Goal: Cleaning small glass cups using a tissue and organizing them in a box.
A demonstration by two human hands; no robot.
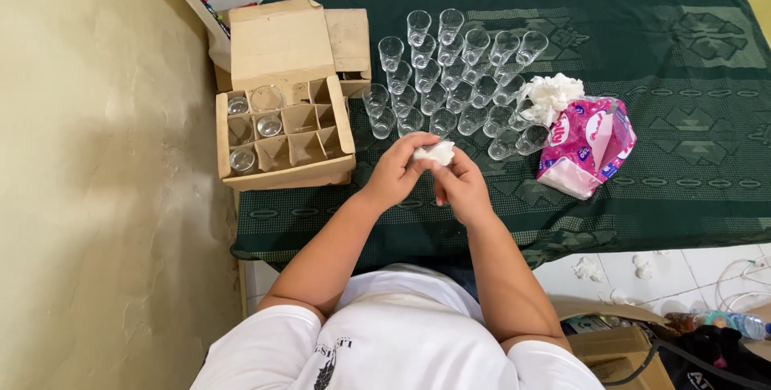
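My left hand (399,171) and my right hand (462,185) meet over the green tablecloth (683,117), both pinching a crumpled white tissue (434,152). Whether a glass is wrapped inside the tissue is hidden by my fingers. Just beyond my hands stand several clear drinking glasses (450,77) in rows. To the left lies an open cardboard box (281,129) with dividers, holding several glasses in its left cells.
A pink tissue pack (590,145) lies right of the glasses with a wad of used white tissue (552,93) beside it. Crumpled tissues (590,268) lie on the tiled floor. A beige wall runs along the left. A plastic bottle (735,324) lies at lower right.
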